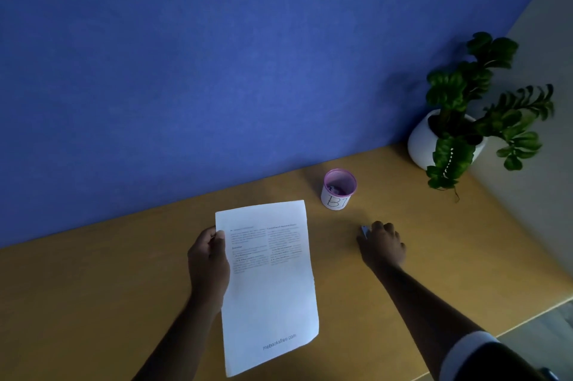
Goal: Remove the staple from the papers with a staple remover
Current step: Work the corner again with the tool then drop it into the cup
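Observation:
White printed papers [269, 284] are held over the wooden desk [93, 303], with my left hand [209, 259] pinching their upper left edge between thumb and fingers. The staple itself is too small to make out. To the right, my right hand [383, 245] rests on the desk with its fingers curled over a small metallic object, apparently the staple remover [365, 230], of which only a tip shows past the fingers.
A small pink-rimmed cup [339, 189] with a white label stands behind the papers. A potted green plant [459, 120] in a white pot sits at the back right corner. A blue wall [217, 55] bounds the desk's far edge; the desk's edge runs along the lower right.

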A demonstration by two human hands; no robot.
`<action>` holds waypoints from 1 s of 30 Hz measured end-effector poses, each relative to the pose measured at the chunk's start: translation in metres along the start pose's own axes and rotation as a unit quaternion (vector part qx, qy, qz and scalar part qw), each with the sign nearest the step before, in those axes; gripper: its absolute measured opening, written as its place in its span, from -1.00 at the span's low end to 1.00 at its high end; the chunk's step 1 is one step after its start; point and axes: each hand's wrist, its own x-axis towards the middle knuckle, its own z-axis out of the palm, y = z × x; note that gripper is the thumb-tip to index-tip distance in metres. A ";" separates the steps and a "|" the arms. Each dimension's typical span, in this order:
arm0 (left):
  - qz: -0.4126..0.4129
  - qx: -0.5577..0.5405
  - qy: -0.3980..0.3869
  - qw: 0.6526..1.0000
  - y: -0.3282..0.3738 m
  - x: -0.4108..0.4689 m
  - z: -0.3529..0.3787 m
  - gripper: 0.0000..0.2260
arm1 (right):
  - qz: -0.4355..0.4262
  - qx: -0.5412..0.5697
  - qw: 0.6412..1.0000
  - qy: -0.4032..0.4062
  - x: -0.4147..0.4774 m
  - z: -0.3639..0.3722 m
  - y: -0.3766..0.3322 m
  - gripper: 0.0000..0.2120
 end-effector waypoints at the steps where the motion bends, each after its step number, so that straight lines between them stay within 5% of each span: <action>1: -0.004 0.003 -0.002 1.000 0.002 0.000 0.001 -0.77 | 0.003 -0.025 1.000 -0.007 0.004 0.001 0.002 -0.53; 9: -0.033 -0.013 -0.023 0.999 0.015 -0.003 0.002 -0.73 | -0.003 -0.034 0.999 -0.032 0.016 0.013 0.003 -0.71; 16: 0.002 -0.016 -0.070 0.997 0.032 -0.010 -0.008 -0.71 | -0.149 0.195 0.969 0.026 -0.025 -0.027 -0.033 -0.87; 20: 0.020 0.011 -0.097 0.995 0.036 -0.016 -0.013 -0.77 | -0.204 0.431 0.879 0.019 -0.056 -0.077 -0.063 -0.93; 23: 0.043 0.019 -0.107 0.993 0.045 -0.023 -0.017 -0.77 | -0.184 0.645 0.731 -0.126 -0.076 -0.111 -0.081 -0.75; 26: 0.070 0.036 -0.116 0.990 0.055 -0.032 -0.021 -0.75 | -0.156 0.737 0.618 -0.226 -0.093 -0.133 -0.093 -0.63; 30: 0.093 0.050 -0.136 0.985 0.067 -0.046 -0.029 -0.76 | -0.155 0.762 0.562 -0.280 -0.111 -0.144 -0.100 -0.60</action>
